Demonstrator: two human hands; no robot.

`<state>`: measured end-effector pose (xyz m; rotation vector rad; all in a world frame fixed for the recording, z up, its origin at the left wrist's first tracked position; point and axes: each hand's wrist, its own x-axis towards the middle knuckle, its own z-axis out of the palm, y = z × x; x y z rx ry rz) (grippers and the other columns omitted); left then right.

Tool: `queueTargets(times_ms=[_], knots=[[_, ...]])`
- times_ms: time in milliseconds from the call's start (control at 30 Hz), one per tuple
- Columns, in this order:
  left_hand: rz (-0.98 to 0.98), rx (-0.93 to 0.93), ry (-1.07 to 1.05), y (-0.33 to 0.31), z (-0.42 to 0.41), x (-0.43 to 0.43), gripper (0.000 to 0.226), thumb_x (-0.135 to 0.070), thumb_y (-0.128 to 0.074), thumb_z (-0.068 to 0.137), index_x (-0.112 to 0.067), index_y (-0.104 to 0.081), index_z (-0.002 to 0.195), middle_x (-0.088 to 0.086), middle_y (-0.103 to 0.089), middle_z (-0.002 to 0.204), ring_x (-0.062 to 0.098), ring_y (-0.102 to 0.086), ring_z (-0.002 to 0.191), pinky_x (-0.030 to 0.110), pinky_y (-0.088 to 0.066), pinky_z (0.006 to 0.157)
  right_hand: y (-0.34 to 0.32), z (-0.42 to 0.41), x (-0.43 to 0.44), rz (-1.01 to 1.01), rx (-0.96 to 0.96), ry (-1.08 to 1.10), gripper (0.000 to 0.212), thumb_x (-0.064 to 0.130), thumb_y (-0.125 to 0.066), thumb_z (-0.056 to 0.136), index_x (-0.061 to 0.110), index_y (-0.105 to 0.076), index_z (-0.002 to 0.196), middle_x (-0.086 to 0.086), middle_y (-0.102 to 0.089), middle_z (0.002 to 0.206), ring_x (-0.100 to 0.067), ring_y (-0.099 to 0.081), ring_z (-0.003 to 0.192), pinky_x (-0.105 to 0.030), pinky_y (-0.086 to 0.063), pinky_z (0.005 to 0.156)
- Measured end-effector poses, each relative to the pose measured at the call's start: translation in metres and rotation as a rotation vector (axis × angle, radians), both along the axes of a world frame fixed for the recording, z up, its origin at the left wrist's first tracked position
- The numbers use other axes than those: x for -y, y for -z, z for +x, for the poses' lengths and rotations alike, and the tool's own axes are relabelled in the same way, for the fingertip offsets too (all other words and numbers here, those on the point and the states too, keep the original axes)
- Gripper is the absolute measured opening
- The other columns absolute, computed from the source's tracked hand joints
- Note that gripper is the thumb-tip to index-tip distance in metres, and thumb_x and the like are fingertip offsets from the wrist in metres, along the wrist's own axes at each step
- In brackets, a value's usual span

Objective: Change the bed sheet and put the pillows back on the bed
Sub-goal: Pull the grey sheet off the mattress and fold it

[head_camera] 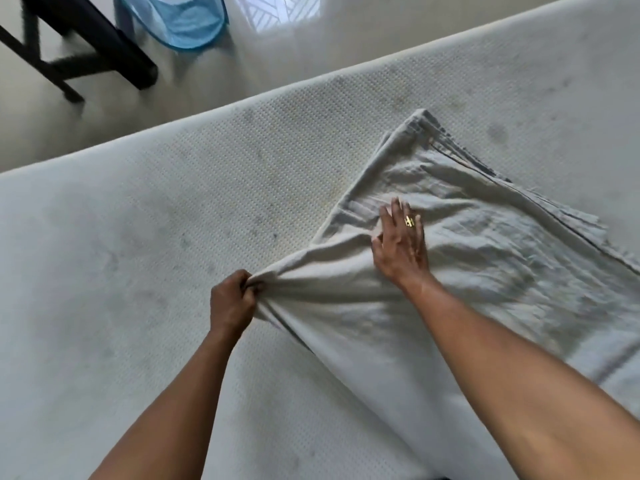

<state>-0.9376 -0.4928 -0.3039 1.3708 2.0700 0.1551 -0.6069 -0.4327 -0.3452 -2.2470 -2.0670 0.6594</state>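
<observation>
From the head camera, a bare mattress (pixel 138 237) fills most of the picture, running from the near left to the far right. Its white cover has a fine dotted weave and carries faint grey marks in several spots.

A pale grey-beige bed sheet (pixel 485 265) lies on the right half of the mattress, partly folded and creased. Its layered, stitched edges show at the far corner and along the right side. The near part of the sheet runs down toward the near right edge of the picture, passing under the right forearm.

The left hand (pixel 232 299) is curled into a fist round a bunched corner of the sheet at the sheet's left side, and the cloth is drawn into taut folds fanning out to the right from the grip.

The right hand (pixel 401 244) lies flat on top of the sheet, to the right of and farther than the left hand, with its fingers straight and slightly spread, pointing away. A gold ring (pixel 410 221) sits on one of its fingers.

Beyond the far edge of the mattress is a pale floor (pixel 311 64). On it at the far left stands a dark furniture frame (pixel 86 43), and just right of that a light-blue mesh basket (pixel 187 22), cut off by the top of the picture. A bright patch of light (pixel 277 12) falls on the floor right of the basket.
</observation>
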Motion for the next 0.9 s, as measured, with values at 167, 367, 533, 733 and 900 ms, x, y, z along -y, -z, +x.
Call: queueTargets(times_ms=[167,367,533,733,900], knots=[[-0.362,0.343,-0.385,0.007,-0.005,0.002,0.025,-0.032,-0.079,0.088,-0.01,-0.068,0.091,0.004,-0.069,0.087,0.021,-0.067,0.081,0.039,-0.062,0.066,-0.016,-0.012,0.069,0.134,-0.095,0.079,0.044,0.023,-0.057,0.088,0.014,-0.057,0.131,-0.011,-0.054,0.139,-0.032,-0.051,0.13,-0.047,-0.04,0.108],[-0.453,0.001,0.025,0.013,-0.027,-0.004,0.023,-0.035,-0.079,0.083,-0.014,-0.071,0.075,0.006,-0.071,0.071,0.031,-0.07,0.077,0.04,-0.055,0.069,-0.015,-0.006,0.067,0.106,-0.135,0.012,0.026,0.032,-0.055,0.092,0.018,-0.064,0.112,-0.004,-0.064,0.112,-0.028,-0.061,0.104,-0.044,-0.047,0.093],[-0.279,0.059,0.12,0.016,-0.007,-0.021,0.027,-0.051,-0.072,0.08,-0.026,-0.068,0.087,-0.007,-0.07,0.082,0.017,-0.066,0.082,0.036,-0.052,0.073,-0.019,0.041,-0.069,0.147,-0.045,0.08,0.047,0.008,-0.053,0.092,0.014,-0.055,0.139,-0.016,-0.054,0.138,-0.036,-0.056,0.12,-0.047,-0.055,0.094],[-0.367,0.172,0.197,0.019,0.009,-0.043,0.032,-0.052,-0.059,0.063,-0.029,-0.071,0.082,-0.007,-0.07,0.08,0.014,-0.065,0.078,0.034,-0.05,0.068,-0.021,0.052,-0.183,-0.02,0.144,-0.259,0.065,0.001,-0.054,0.092,0.029,-0.044,0.15,-0.007,-0.04,0.155,-0.036,-0.049,0.137,-0.043,-0.045,0.106],[-0.483,0.089,0.385,0.01,-0.007,-0.038,0.027,-0.041,-0.069,0.066,-0.023,-0.069,0.086,-0.004,-0.07,0.082,0.014,-0.064,0.079,0.035,-0.054,0.072,-0.037,0.05,-0.212,-0.02,0.303,-0.361,0.026,0.027,-0.061,0.095,0.012,-0.068,0.115,-0.019,-0.064,0.122,-0.04,-0.064,0.113,-0.04,-0.049,0.094]])
